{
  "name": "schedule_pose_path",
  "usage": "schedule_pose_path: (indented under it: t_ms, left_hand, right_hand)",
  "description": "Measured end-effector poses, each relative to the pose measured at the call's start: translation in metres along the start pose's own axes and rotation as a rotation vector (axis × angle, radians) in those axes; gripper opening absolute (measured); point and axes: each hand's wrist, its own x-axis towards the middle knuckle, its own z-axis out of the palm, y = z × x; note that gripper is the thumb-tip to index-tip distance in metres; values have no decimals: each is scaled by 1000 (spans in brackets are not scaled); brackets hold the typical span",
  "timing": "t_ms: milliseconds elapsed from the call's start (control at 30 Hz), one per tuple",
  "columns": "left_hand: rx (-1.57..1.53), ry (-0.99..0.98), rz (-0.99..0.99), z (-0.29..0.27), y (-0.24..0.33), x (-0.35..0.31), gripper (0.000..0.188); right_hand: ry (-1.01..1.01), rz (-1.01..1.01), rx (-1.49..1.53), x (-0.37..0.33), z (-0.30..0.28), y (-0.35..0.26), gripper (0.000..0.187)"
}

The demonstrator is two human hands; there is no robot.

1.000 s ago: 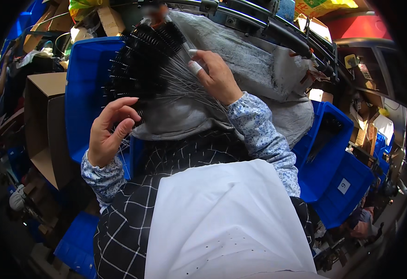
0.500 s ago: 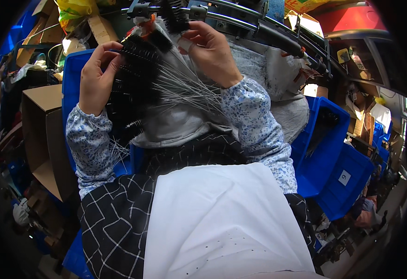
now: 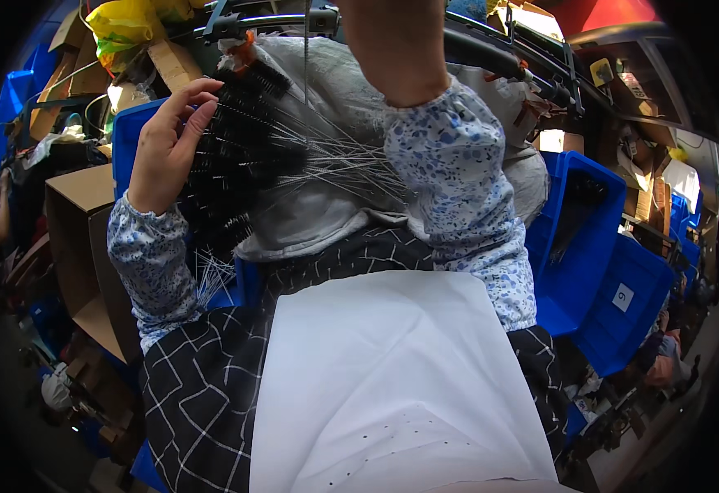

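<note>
A heap of twisted-wire brushes with black bristle heads [image 3: 244, 156] lies on a grey cloth [image 3: 310, 226] over my lap. Their bare wire stems [image 3: 347, 164] fan out to the right. My left hand [image 3: 166, 148] is at the left side of the bristle heads, thumb and forefinger apart, with nothing seen between them. My right hand [image 3: 396, 49] reaches up past the top edge; only its wrist and lower part show, and its fingers are out of view. Left of that wrist, a thin upright wire [image 3: 306, 62] runs down from the top edge; what holds it is hidden.
Across the top runs a machine with dark metal bars [image 3: 491, 53]. A blue bin [image 3: 133, 119] is at the left, beside an open cardboard box [image 3: 80, 246]. Another blue bin [image 3: 577, 238] with dark contents stands at the right. A yellow bag [image 3: 125, 29] lies upper left.
My right hand has moved up and away from the heap, along with the black brush it held, now out of view. My left hand has shifted slightly down, its fingers opening a little.
</note>
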Motion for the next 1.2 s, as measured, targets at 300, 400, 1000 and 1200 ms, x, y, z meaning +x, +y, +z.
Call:
schedule_pose_path:
  t_ms: [300,400,1000,1200]
  left_hand:
    - [92,-70,-155,14,22,-47,19]
    - [222,-50,4,32,12,-41,10]
    - [-423,442,186,-9,21,-27,16]
    - [-642,575,254,-42,20,-36,20]
  right_hand:
    - [197,273,-1186,-52,-155,-65,25]
    - [258,79,-1790,-51,-199,-49,24]
    - [124,-11,-1994,-4,-240,-7,20]
    - [72,-105,-2007,1,-233,-8,19]
